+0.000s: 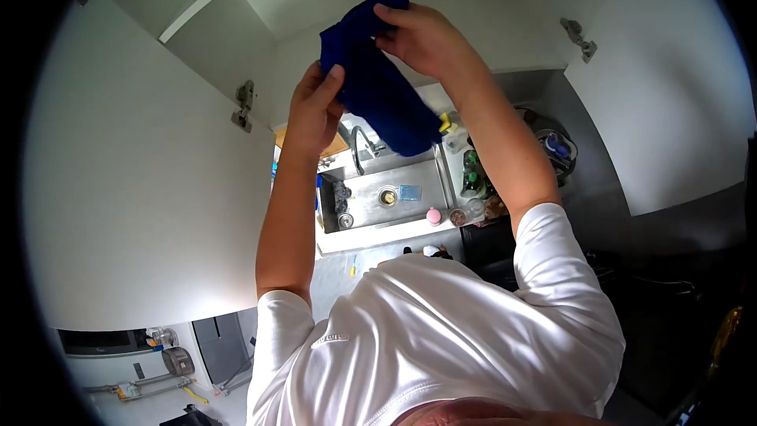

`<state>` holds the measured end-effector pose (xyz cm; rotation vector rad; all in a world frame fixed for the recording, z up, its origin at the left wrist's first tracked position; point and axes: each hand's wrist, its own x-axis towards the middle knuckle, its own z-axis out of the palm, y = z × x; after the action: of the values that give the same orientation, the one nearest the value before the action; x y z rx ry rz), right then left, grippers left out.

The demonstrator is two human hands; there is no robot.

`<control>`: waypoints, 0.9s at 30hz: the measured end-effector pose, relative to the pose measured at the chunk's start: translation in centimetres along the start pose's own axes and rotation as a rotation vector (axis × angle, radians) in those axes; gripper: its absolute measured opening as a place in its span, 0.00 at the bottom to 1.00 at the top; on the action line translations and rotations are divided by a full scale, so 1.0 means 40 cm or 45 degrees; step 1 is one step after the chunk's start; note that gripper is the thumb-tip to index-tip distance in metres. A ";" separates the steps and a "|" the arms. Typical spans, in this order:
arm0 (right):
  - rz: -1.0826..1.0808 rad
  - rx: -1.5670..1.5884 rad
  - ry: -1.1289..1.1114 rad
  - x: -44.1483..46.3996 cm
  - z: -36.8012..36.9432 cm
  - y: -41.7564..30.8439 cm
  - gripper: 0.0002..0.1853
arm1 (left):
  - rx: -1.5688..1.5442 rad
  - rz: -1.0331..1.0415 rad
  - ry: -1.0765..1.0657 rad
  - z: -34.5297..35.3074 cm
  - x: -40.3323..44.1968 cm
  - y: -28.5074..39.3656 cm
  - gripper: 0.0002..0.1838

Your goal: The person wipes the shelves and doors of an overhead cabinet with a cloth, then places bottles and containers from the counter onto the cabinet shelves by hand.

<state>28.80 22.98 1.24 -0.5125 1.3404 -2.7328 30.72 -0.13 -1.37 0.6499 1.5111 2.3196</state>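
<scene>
Both my arms are raised in front of an open wall cupboard (489,24), above the sink. A dark blue cloth (378,87) hangs folded between my hands, its lower end drooping in front of the tap. My left hand (315,106) grips the cloth's left edge, thumb on top. My right hand (418,35) pinches its upper right part between thumb and fingers. Some of the fingers on both hands are hidden behind the cloth.
Cupboard doors stand open at left (142,166) and right (662,102). Below are a steel sink (367,189) with a blue sponge (409,192), a curved tap (356,150), a pink round item (434,216) and green bottles (471,177) on the counter's right.
</scene>
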 end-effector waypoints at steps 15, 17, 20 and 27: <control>-0.072 0.212 0.064 -0.097 -0.063 0.017 0.38 | 0.178 0.099 0.245 -0.024 0.064 0.075 0.24; 0.274 0.144 -0.081 -0.092 -0.078 0.016 0.42 | 0.174 0.066 0.237 -0.020 0.063 0.087 0.24; 0.237 -0.172 0.194 -0.118 -0.043 -0.019 0.45 | 0.388 0.013 0.242 -0.034 0.072 0.102 0.28; -0.171 -1.697 0.071 -0.134 -0.074 -0.018 0.29 | 0.406 -0.084 0.378 -0.063 0.076 0.119 0.39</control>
<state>33.01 26.71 -1.31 -0.5250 3.0485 -1.4986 26.82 -2.58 2.73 0.3273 2.0289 2.2203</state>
